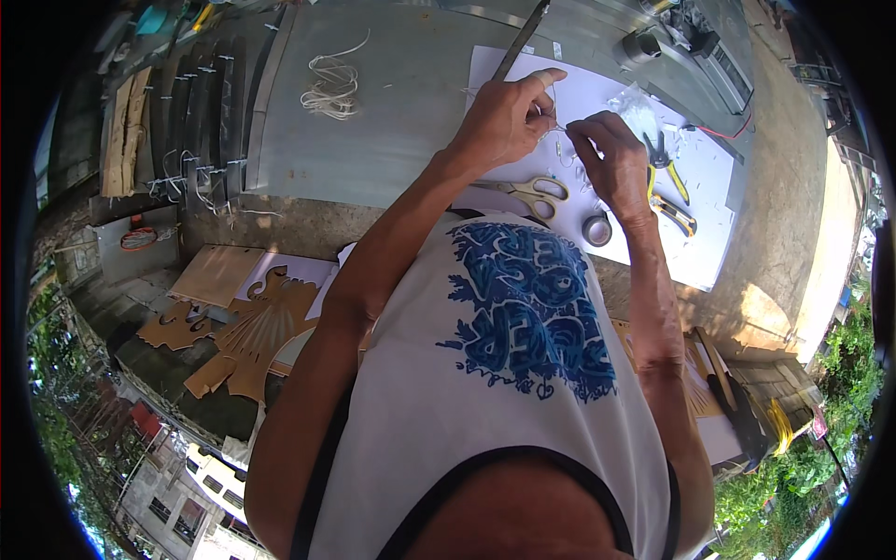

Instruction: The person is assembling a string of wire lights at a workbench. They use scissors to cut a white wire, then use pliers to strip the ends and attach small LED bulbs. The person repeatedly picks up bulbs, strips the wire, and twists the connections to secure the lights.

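Over a white paper sheet (714,238), my left hand (509,117) and my right hand (611,159) meet fingertip to fingertip. Both are closed in a pinch on a thin, pale wire-like piece (559,129), too small to make out fully. A dark rod (523,39) runs from behind my left hand toward the far edge; whether that hand grips it, I cannot tell. Scissors (539,193) lie below my left hand. By my right wrist are yellow-handled pliers (659,161), a yellow utility knife (676,216) and a small round roll (596,230).
A clear plastic bag (635,105) lies beyond my right hand, with a metal cup (640,47) farther back. Loose white cord (329,89) is on the grey metal tabletop (392,140). Cut brown panels (257,331) sit at lower left. Small scraps dot the paper.
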### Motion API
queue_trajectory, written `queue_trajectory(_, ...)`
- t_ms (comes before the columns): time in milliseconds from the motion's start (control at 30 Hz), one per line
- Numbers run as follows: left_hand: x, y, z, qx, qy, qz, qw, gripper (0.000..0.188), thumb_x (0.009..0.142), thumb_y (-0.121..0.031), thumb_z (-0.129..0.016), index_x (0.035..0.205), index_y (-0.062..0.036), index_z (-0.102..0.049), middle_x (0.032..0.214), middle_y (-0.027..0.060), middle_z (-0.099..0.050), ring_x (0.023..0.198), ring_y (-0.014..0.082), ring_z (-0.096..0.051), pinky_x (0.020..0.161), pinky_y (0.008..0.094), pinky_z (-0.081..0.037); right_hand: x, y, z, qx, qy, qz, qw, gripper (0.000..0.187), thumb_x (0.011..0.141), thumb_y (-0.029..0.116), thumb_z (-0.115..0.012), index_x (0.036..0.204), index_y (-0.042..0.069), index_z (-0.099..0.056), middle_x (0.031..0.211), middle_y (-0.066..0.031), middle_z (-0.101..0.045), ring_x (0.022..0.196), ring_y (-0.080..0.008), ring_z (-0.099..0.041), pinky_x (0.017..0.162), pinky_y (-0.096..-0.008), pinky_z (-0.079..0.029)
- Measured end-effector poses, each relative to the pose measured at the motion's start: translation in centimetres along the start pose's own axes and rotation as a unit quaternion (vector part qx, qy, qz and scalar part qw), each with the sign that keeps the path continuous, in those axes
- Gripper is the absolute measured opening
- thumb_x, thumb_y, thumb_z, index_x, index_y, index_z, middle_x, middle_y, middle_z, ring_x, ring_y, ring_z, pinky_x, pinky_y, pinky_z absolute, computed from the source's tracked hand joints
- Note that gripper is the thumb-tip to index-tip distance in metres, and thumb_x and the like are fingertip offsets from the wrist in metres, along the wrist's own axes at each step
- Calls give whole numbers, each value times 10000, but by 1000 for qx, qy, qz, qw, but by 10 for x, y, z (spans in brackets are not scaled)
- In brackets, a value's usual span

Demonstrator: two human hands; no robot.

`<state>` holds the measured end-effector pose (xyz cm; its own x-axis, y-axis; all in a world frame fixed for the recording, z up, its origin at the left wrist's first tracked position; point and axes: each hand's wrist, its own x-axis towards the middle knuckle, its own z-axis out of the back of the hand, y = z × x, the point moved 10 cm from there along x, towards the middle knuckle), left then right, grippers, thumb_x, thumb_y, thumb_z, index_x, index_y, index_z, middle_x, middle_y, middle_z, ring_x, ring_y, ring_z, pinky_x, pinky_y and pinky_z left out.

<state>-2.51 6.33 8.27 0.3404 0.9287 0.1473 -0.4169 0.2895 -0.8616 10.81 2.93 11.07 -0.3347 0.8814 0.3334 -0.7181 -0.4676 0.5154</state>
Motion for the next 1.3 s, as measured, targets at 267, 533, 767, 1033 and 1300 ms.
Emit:
queue_trajectory(267, 2, -2, -1, -76, 16, -9, 997, 806, 798, -289, -833, 1474, -87, -443, 1052, 83, -713, 826, 198, -690, 692, 313, -562, -1, 9, 1, -30, 8, 37, 999, 122, 792, 50, -722, 902, 63, -671, 835, -64, -598, 759, -255, -641, 620, -368, -538)
queue_trajectory(533, 2, 20, -31, -166, 137, 62, 974, 396, 815, -288, -819, 1052, 12, -714, 867, 99, -728, 696, 140, -667, 641, 264, -529, -2, 26, 4, -82, 5, 96, 992, 144, 782, 43, -716, 906, 58, -646, 841, -59, -579, 801, -238, -632, 628, -355, -537)
queue_trajectory(767, -10, 20, -28, -184, 143, 105, 967, 224, 835, -146, -758, 991, 13, -729, 792, 71, -723, 621, 114, -629, 569, 256, -500, -4, 16, 3, -18, 21, 53, 998, 127, 791, 19, -704, 903, 55, -656, 832, -61, -593, 782, -255, -638, 640, -368, -540)
queue_trajectory(1033, -18, 21, -28, -239, 130, 90, 958, 176, 850, -126, -737, 967, 0, -700, 771, 57, -697, 588, 98, -599, 553, 233, -464, -5, 9, 4, 55, 29, -23, 998, 96, 809, 17, -695, 899, 39, -670, 837, -70, -631, 735, -259, -658, 648, -364, -543)
queue_trajectory(1300, -28, 26, -32, -323, 110, 157, 927, 224, 882, -176, -732, 1000, 14, -729, 763, 59, -692, 558, 81, -552, 507, 228, -422, -6, 12, 5, 69, 25, -25, 997, 96, 822, 15, -688, 916, 29, -677, 847, -81, -637, 743, -259, -664, 662, -369, -543)
